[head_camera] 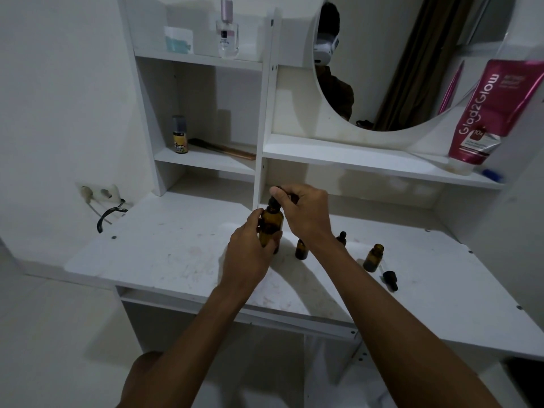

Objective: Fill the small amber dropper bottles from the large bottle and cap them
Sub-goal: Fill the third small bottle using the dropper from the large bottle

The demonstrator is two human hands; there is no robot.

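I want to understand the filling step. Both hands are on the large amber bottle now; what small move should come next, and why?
Probably lift the black dropper cap out of the large amber glass bottle. The right hand pinches that cap while the left hand holds the body, and a small amber bottle stands open on the white desk, its own black dropper lying beside it.

Glass, plastic and painted board

We see glossy amber glass in the large bottle, matt black on the loose dropper cap, scuffed matt white on the desk top, and shiny pink plastic on the tube.
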